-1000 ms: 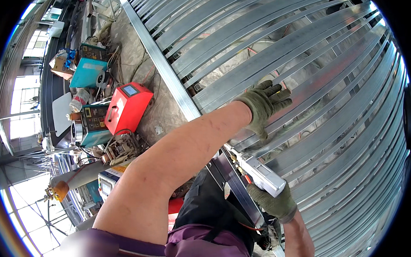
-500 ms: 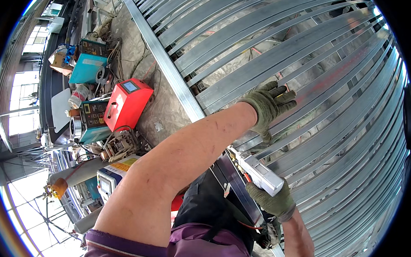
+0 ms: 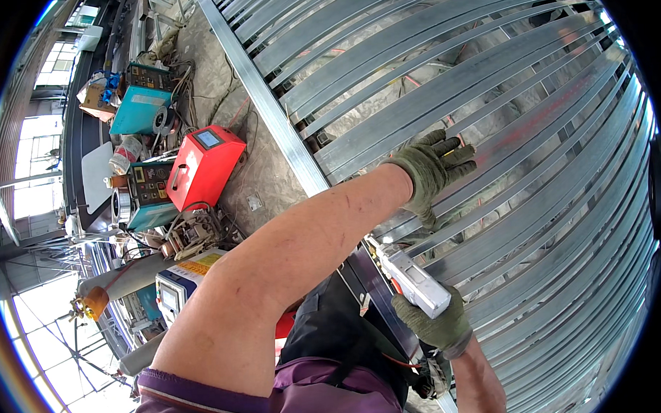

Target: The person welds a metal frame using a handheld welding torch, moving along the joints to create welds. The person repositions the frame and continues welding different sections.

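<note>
My left hand (image 3: pixel 430 175), in a green work glove, lies across the flat metal bars (image 3: pixel 408 142) with its fingers apart and nothing in it. My right hand (image 3: pixel 442 325), gloved the same, is wrapped round a white box-bodied handheld welding gun (image 3: pixel 419 282). The gun's narrow nozzle end points up and left, beside the near edge of the metal frame (image 3: pixel 369 267). My left forearm passes over that edge. The gun body hides part of the right fingers, and where exactly the nozzle tip touches cannot be made out.
Left of the frame stand a red machine with a small screen (image 3: pixel 207 163) and teal welding machines (image 3: pixel 141 107), with cables on the concrete floor (image 3: pixel 260 183). A white control box (image 3: pixel 175 288) and a large grey cylinder (image 3: pixel 133 275) are near my left arm.
My right hand and the welding gun have shifted slightly up and to the left. My left hand stays in place on the bars.
</note>
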`<action>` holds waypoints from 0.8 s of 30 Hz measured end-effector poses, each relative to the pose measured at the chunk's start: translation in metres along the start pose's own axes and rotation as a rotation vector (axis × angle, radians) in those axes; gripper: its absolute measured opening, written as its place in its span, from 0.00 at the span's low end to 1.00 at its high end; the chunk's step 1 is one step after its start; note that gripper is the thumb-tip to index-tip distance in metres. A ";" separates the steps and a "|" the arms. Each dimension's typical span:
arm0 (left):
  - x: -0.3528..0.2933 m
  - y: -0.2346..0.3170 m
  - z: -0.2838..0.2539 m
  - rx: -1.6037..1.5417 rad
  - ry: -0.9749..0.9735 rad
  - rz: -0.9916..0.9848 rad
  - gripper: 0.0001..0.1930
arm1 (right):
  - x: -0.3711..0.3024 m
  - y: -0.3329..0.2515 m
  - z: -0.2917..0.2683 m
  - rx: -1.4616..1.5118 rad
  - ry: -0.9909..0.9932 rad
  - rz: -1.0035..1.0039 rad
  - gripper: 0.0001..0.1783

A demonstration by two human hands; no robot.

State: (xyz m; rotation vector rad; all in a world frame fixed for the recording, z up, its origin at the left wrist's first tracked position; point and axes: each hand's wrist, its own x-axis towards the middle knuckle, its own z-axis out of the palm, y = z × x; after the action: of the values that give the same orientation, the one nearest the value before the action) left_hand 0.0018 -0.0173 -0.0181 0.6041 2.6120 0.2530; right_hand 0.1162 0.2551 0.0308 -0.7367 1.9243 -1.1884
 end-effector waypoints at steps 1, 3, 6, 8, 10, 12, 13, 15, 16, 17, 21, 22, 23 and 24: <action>0.000 0.000 0.000 0.003 -0.001 -0.002 0.78 | 0.001 -0.001 0.000 -0.007 0.002 -0.008 0.13; 0.000 0.000 0.001 -0.002 0.006 -0.003 0.78 | 0.001 -0.001 0.000 -0.029 -0.003 -0.024 0.13; 0.000 0.000 0.002 0.005 0.014 -0.003 0.78 | 0.000 0.000 -0.001 -0.028 -0.012 -0.024 0.13; 0.000 0.000 0.002 0.002 0.013 -0.004 0.77 | 0.000 -0.002 -0.002 0.040 -0.009 0.005 0.15; -0.001 0.000 0.002 -0.012 0.007 -0.007 0.77 | -0.002 -0.001 -0.001 0.080 -0.019 0.052 0.17; 0.000 0.000 0.001 -0.008 0.000 -0.003 0.77 | -0.003 0.000 -0.001 0.096 -0.024 0.072 0.18; 0.000 0.001 0.000 -0.007 -0.004 0.000 0.77 | -0.004 0.000 -0.001 0.092 -0.026 0.068 0.18; 0.000 0.000 0.000 -0.010 -0.009 -0.002 0.77 | -0.004 0.001 0.000 0.098 -0.024 0.062 0.19; 0.000 0.000 -0.001 -0.011 -0.011 -0.003 0.77 | -0.006 0.002 0.001 0.106 -0.019 0.063 0.19; 0.000 0.000 -0.001 -0.012 -0.011 -0.003 0.77 | -0.006 0.001 0.001 0.115 -0.013 0.064 0.19; -0.001 0.000 0.000 -0.009 -0.011 -0.005 0.76 | -0.005 -0.008 -0.001 0.106 0.010 0.081 0.13; -0.001 0.000 0.001 -0.006 -0.010 -0.007 0.76 | -0.006 -0.007 -0.001 0.110 0.007 0.082 0.13; -0.001 0.000 0.001 -0.003 -0.009 -0.007 0.76 | -0.006 -0.007 -0.001 0.116 0.005 0.085 0.14; -0.001 0.000 0.001 0.001 -0.008 -0.007 0.76 | -0.007 -0.006 -0.001 0.118 0.011 0.082 0.14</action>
State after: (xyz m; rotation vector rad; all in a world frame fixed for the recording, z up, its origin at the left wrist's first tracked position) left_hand 0.0028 -0.0174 -0.0184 0.5946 2.6060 0.2466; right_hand 0.1201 0.2583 0.0389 -0.5851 1.8578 -1.2457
